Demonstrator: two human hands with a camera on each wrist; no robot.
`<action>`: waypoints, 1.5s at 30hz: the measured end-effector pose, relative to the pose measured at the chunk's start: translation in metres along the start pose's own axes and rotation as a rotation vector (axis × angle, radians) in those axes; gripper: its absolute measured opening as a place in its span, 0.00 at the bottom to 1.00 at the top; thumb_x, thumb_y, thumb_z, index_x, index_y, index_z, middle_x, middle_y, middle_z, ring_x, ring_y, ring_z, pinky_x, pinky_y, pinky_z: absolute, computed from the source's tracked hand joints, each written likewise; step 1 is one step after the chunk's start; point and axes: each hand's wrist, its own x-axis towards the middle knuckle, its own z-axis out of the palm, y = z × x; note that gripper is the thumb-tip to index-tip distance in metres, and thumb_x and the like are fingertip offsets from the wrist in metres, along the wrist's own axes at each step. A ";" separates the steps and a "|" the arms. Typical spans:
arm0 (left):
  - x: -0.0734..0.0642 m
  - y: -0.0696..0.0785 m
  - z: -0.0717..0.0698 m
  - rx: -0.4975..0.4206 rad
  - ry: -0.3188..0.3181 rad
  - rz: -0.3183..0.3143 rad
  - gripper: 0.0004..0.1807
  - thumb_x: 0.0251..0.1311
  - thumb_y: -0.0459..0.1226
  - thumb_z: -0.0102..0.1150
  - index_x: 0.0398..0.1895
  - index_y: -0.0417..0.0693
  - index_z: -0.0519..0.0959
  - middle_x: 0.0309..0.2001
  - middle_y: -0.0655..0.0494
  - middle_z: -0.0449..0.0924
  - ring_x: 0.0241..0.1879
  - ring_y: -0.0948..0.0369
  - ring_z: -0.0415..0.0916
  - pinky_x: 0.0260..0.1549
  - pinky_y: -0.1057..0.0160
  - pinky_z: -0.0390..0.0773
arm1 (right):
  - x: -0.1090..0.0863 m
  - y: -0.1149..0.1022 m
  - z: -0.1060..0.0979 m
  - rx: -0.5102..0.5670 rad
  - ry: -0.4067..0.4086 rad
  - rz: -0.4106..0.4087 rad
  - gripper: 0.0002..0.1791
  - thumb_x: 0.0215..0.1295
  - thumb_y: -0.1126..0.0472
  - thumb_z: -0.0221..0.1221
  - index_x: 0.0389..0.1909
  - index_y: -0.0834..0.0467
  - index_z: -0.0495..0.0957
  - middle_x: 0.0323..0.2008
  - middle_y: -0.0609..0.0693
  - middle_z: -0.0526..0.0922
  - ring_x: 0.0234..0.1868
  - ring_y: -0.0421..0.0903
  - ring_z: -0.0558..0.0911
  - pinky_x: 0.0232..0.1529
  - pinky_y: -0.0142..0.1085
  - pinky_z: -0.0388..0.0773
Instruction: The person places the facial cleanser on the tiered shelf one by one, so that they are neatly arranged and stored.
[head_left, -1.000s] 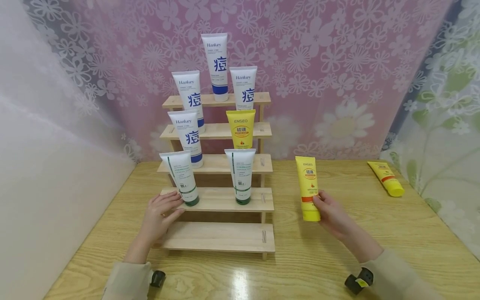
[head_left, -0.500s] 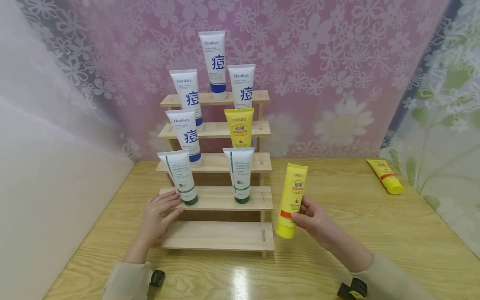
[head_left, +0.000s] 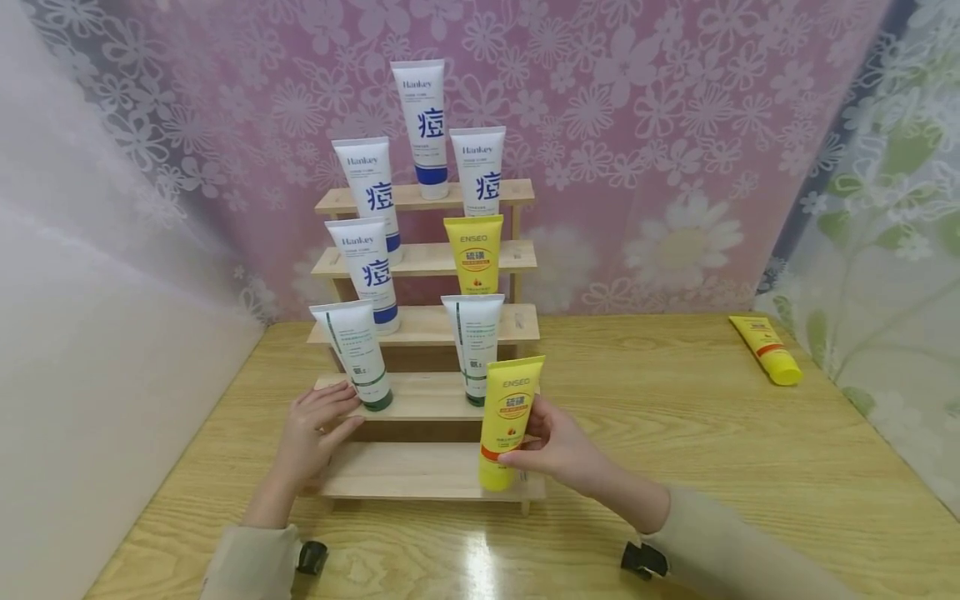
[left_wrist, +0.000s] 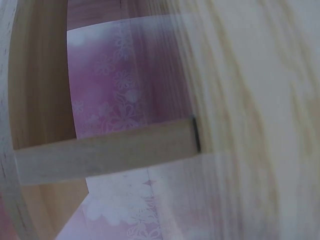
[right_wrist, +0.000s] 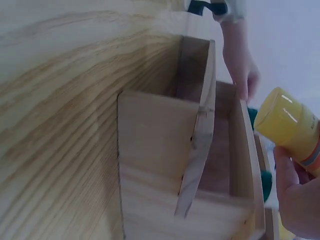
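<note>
My right hand (head_left: 562,446) pinches a yellow ENSEO squeeze tube (head_left: 512,425) near its cap end, thumb in front. The tube stands nearly upright, leaning slightly, before the right end of the lowest step of a wooden stepped rack (head_left: 405,471). In the right wrist view its yellow cap (right_wrist: 277,117) is off the wood. My left hand (head_left: 318,429) rests at the left end of the second step, fingers fairly straight beside a white and green tube (head_left: 356,354). The left wrist view shows only rack boards (left_wrist: 105,155), no hand.
Another white and green tube (head_left: 474,342) stands partly behind the held one. Higher up are a yellow tube (head_left: 474,254) and several white and blue Hankey tubes (head_left: 422,125). One yellow tube (head_left: 767,350) lies on the table (head_left: 645,375) at the right. Floral cloth hangs behind.
My right hand has carried the yellow tube leftward and slightly down, from beside the rack to the front of its lowest step. The left hand has stayed at the rack.
</note>
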 end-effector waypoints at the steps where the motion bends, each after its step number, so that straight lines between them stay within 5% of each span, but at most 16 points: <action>1: 0.000 0.000 0.000 0.003 0.000 0.002 0.15 0.37 0.32 0.69 0.33 0.40 0.82 0.42 0.47 0.79 0.47 0.54 0.73 0.50 0.43 0.57 | 0.003 0.000 0.005 -0.019 -0.004 -0.002 0.34 0.48 0.64 0.66 0.56 0.64 0.61 0.48 0.60 0.74 0.46 0.52 0.76 0.43 0.39 0.74; 21: 0.004 0.002 -0.001 0.011 -0.008 0.017 0.12 0.39 0.33 0.67 0.31 0.39 0.82 0.41 0.45 0.79 0.46 0.49 0.73 0.51 0.43 0.56 | 0.063 0.010 0.085 -0.289 -0.018 -0.106 0.24 0.46 0.65 0.67 0.43 0.58 0.67 0.40 0.47 0.77 0.37 0.36 0.77 0.35 0.27 0.74; 24: 0.004 0.002 -0.001 0.007 0.000 0.026 0.09 0.45 0.39 0.64 0.27 0.40 0.81 0.41 0.45 0.79 0.45 0.48 0.73 0.50 0.42 0.56 | 0.068 0.010 0.093 -0.296 -0.027 -0.122 0.23 0.46 0.66 0.67 0.42 0.58 0.67 0.40 0.47 0.78 0.36 0.36 0.77 0.35 0.27 0.74; 30: 0.004 0.000 0.000 -0.001 0.017 0.032 0.24 0.55 0.53 0.52 0.28 0.39 0.81 0.40 0.43 0.79 0.44 0.47 0.74 0.49 0.41 0.57 | 0.075 0.011 0.104 -0.316 -0.033 -0.136 0.23 0.47 0.66 0.66 0.42 0.58 0.66 0.40 0.47 0.77 0.38 0.36 0.76 0.35 0.26 0.73; 38: 0.001 0.000 0.000 0.002 -0.014 -0.008 0.11 0.40 0.34 0.66 0.30 0.38 0.81 0.42 0.44 0.78 0.46 0.48 0.73 0.50 0.42 0.56 | 0.079 0.015 0.111 -0.318 -0.035 -0.124 0.23 0.46 0.68 0.66 0.42 0.59 0.66 0.42 0.48 0.77 0.40 0.35 0.76 0.37 0.25 0.73; 45: -0.001 -0.002 0.000 0.003 -0.008 -0.014 0.12 0.40 0.35 0.65 0.31 0.38 0.81 0.43 0.44 0.78 0.46 0.48 0.73 0.51 0.42 0.55 | 0.078 0.012 0.108 -0.399 -0.050 -0.115 0.24 0.48 0.63 0.66 0.44 0.57 0.66 0.41 0.46 0.76 0.38 0.34 0.75 0.35 0.26 0.72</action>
